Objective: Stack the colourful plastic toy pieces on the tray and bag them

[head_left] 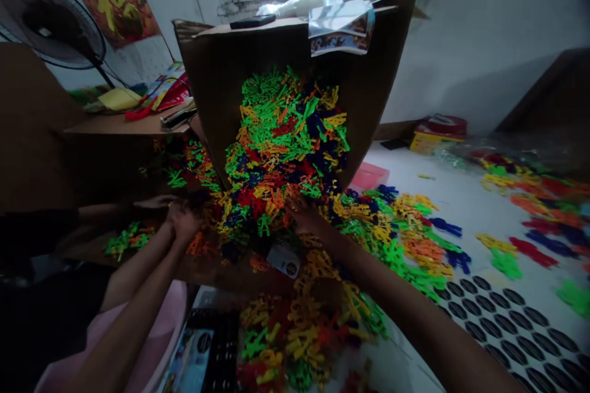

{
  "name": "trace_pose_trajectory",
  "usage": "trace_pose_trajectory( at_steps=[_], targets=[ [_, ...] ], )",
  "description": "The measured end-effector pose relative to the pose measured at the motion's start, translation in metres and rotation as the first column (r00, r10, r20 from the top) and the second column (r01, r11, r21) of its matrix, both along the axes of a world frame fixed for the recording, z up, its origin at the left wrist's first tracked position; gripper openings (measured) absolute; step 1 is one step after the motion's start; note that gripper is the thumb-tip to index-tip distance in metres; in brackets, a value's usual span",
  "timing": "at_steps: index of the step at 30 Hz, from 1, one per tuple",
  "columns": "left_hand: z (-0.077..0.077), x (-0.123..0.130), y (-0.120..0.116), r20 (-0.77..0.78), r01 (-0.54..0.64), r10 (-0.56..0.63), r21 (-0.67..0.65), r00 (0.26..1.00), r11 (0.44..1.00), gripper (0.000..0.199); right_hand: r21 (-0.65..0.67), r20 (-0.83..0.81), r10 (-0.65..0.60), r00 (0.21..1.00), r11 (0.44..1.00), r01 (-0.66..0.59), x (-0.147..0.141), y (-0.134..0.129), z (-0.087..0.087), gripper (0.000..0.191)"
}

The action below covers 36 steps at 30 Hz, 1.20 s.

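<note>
A heap of small, figure-shaped plastic pieces (276, 135) in green, yellow, orange, red and dark blue spills from a tipped cardboard box (378, 67). My right hand (302, 216) reaches into the lower front of this heap, its fingers stretched over the pieces; I cannot make out anything held. Further left, my left hand (185, 225) is at the shadowed edge of the pieces, its fingers lost in the dark. Another person's hand (159, 201) and forearm lie close beside it. A small pale card (283, 260) rests among the pieces below my right hand.
More pieces (410, 239) spread over the white table (454, 196) to the right. A sheet with dark oval labels (502, 319) lies at the lower right. A pink basin (173, 313) stands at the lower left. A fan (46, 18) and a yellow-red tub (437, 135) are further back.
</note>
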<state>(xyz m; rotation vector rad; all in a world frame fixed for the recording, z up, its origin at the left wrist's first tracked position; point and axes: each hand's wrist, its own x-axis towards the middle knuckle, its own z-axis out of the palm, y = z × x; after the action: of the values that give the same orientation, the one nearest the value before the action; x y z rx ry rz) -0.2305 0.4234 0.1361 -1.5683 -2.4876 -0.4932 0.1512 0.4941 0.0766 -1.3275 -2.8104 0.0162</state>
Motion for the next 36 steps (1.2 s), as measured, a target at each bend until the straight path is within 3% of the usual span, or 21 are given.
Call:
trace_pose_trajectory(
  at_steps=[3,5,6,7,9,11,13,15,17,20,24,27,29,31,33,34,36],
  targets=[
    [-0.016,0.056,-0.007,-0.015,0.155,-0.155,-0.033,0.988,0.987,0.044,-0.001,0.06,-0.023,0.998,1.0,0.023,0.0,0.001,0.0,0.105],
    [-0.03,0.1,-0.015,-0.05,0.432,-0.434,-0.043,0.899,0.901,0.049,0.023,0.052,-0.032,0.998,0.999,0.031,0.003,-0.002,-0.001,0.101],
    [-0.036,0.12,-0.019,-0.06,0.497,-0.499,-0.05,0.864,0.866,0.052,0.039,0.036,-0.025,0.999,0.999,0.024,0.006,-0.004,-0.001,0.096],
    [-0.041,0.136,-0.022,-0.055,0.51,-0.512,-0.049,0.857,0.859,0.058,0.052,0.02,-0.012,1.0,0.999,0.011,0.01,-0.005,0.0,0.091],
    [-0.05,0.158,-0.023,-0.005,0.402,-0.402,-0.008,0.915,0.915,0.072,0.065,-0.004,0.006,1.0,0.998,-0.006,0.02,-0.008,0.001,0.08],
    [-0.057,0.165,-0.019,0.093,0.193,-0.196,0.038,0.976,0.98,0.085,0.059,-0.016,-0.022,1.0,0.998,0.023,0.027,-0.012,0.002,0.069],
    [-0.062,0.164,-0.012,0.197,0.021,-0.03,0.045,0.98,0.999,0.094,0.048,-0.058,-0.096,0.994,0.994,0.099,0.027,-0.019,0.004,0.062],
    [-0.065,0.165,-0.004,0.27,-0.028,0.017,0.036,0.963,0.999,0.095,0.067,-0.146,-0.19,0.971,0.977,0.201,0.019,-0.03,0.004,0.06],
    [-0.064,0.174,0.004,0.309,0.009,-0.02,0.037,0.951,0.999,0.091,0.096,-0.227,-0.228,0.947,0.962,0.255,0.005,-0.045,0.002,0.071],
    [-0.056,0.199,0.017,0.351,0.096,-0.109,0.054,0.93,0.994,0.084,0.069,-0.256,-0.191,0.947,0.974,0.215,-0.019,-0.065,-0.006,0.102],
    [-0.035,0.234,0.044,0.442,0.226,-0.26,0.13,0.858,0.966,0.077,0.004,-0.322,-0.243,0.915,0.966,0.258,-0.031,-0.064,-0.02,0.122],
    [-0.021,0.251,0.063,0.526,0.397,-0.427,0.176,0.736,0.901,0.074,0.007,-0.402,-0.3,0.865,0.944,0.331,-0.023,-0.048,-0.027,0.119],
    [-0.016,0.255,0.07,0.557,0.533,-0.554,0.221,0.619,0.817,0.074,-0.031,-0.423,-0.367,0.828,0.919,0.392,-0.014,-0.038,-0.027,0.106],
    [-0.018,0.253,0.066,0.545,0.64,-0.674,0.293,0.499,0.71,0.073,-0.052,-0.443,-0.434,0.785,0.886,0.461,-0.005,-0.031,-0.024,0.088],
    [-0.024,0.244,0.053,0.503,0.675,-0.745,0.364,0.438,0.642,0.063,-0.041,-0.459,-0.465,0.757,0.862,0.505,0.005,-0.025,-0.017,0.078],
    [-0.028,0.237,0.044,0.49,0.651,-0.742,0.384,0.457,0.655,0.054,-0.03,-0.454,-0.47,0.757,0.857,0.514,0.009,-0.022,-0.013,0.077],
    [-0.038,0.217,0.024,0.493,0.498,-0.614,0.361,0.616,0.789,0.04,-0.009,-0.426,-0.468,0.774,0.858,0.514,0.019,-0.016,-0.003,0.075]
  ],
)
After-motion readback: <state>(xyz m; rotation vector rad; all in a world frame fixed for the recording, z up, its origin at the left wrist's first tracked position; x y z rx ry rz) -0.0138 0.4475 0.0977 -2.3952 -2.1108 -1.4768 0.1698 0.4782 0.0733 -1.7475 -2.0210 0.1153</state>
